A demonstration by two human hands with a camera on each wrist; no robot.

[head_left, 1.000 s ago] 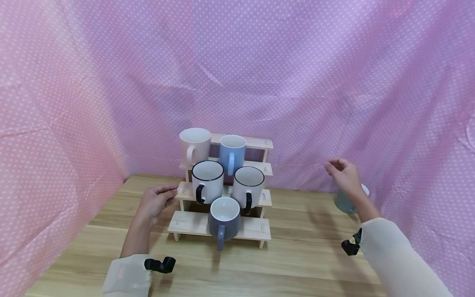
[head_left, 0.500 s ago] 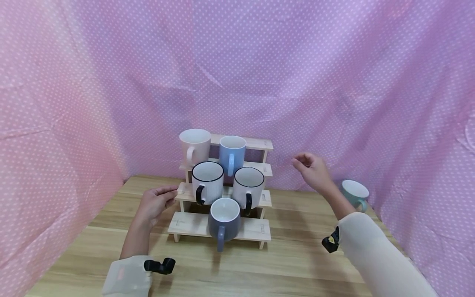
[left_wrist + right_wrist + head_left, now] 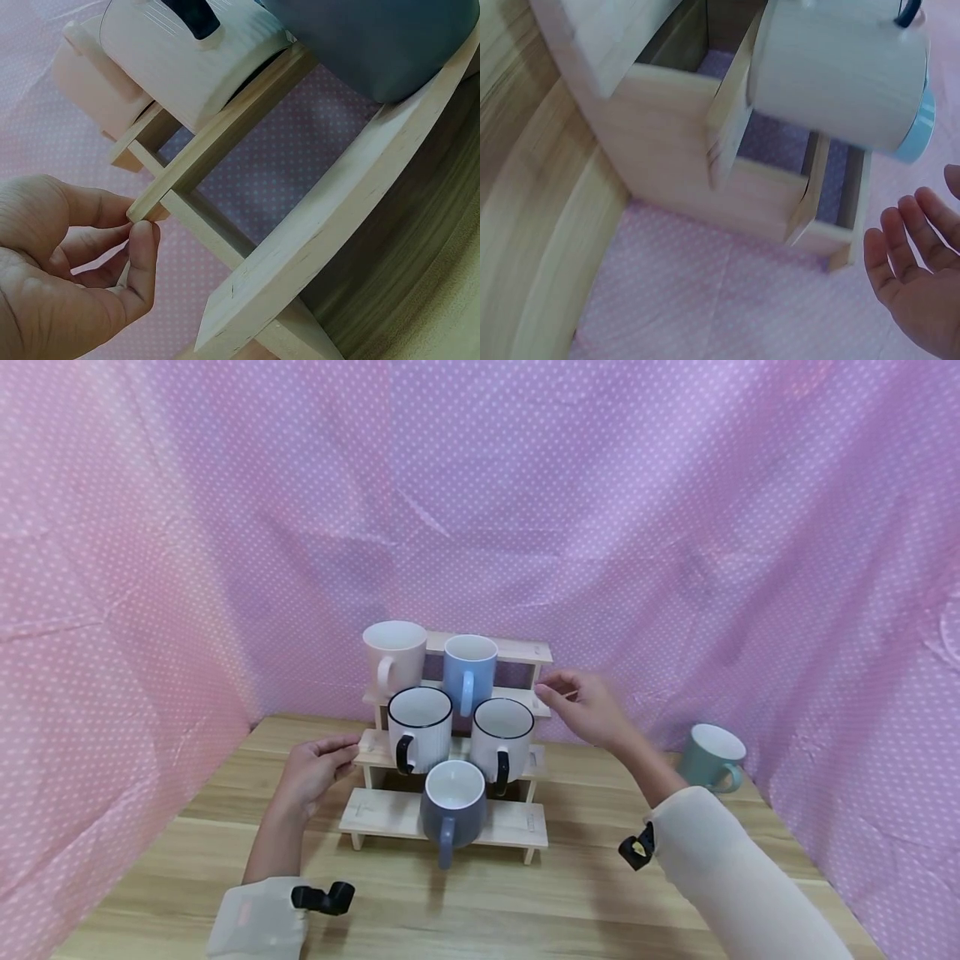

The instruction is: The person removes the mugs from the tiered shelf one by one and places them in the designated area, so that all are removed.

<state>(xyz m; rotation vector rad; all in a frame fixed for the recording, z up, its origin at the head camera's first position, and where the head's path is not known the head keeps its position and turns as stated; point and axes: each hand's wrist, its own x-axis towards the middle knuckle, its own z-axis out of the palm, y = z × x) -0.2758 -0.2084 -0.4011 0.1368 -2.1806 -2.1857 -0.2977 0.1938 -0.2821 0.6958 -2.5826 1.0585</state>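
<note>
A stepped wooden rack [image 3: 375,810] bears several mugs. With thumb and fingers, my left hand [image 3: 313,770] pinches the left end of its second board from the bottom; the left wrist view shows that board end [image 3: 150,206] between them. My right hand [image 3: 588,706], fingers slightly bent and holding nothing, is beside the rack's right end, close to the upper boards. On the rack are a pale pink mug [image 3: 397,660], a light blue mug [image 3: 480,672], two white mugs with black rims, the left one [image 3: 431,747] ribbed and the right one [image 3: 487,756] smooth, and a grey-blue mug [image 3: 465,818] lowest.
A green mug [image 3: 701,764] stands on the wooden table [image 3: 600,893] at the right, behind my right forearm. Pink dotted cloth [image 3: 600,527] hangs at the back and both sides.
My right hand has moved left, from near the green mug to the rack's right side, and the green mug shows more fully. My left hand has kept its grip on the board.
</note>
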